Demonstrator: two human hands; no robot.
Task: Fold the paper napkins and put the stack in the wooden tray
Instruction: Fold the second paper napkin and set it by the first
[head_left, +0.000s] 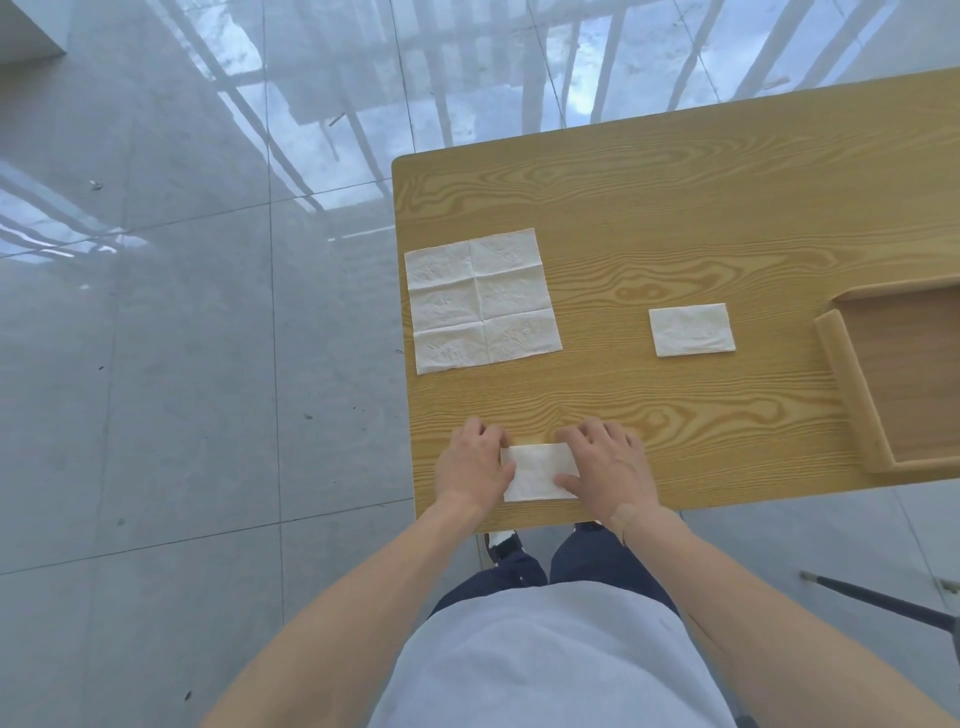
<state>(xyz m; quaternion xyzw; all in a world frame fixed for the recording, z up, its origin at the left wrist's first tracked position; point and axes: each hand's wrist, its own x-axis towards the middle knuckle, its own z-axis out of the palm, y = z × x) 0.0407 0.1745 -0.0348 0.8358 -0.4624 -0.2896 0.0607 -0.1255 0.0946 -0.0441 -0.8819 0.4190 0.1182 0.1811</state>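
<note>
Both hands rest on a folded napkin (540, 472) at the near table (675, 208) edge: the left hand (475, 465) covers its left end, the right hand (605, 467) its right, fingers fairly flat and pressing rather than pinching. To crease it well, line up the edges, then run the fingers outward. Beyond the left hand lies an open napkin (483, 300); beyond the right, a folded one (692, 330), then the tray (852, 395) further right.

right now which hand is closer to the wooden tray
Right. The right hand presses the near folded napkin on the side toward the wooden tray; the left hand holds the napkin's far side, away from the tray.
</note>
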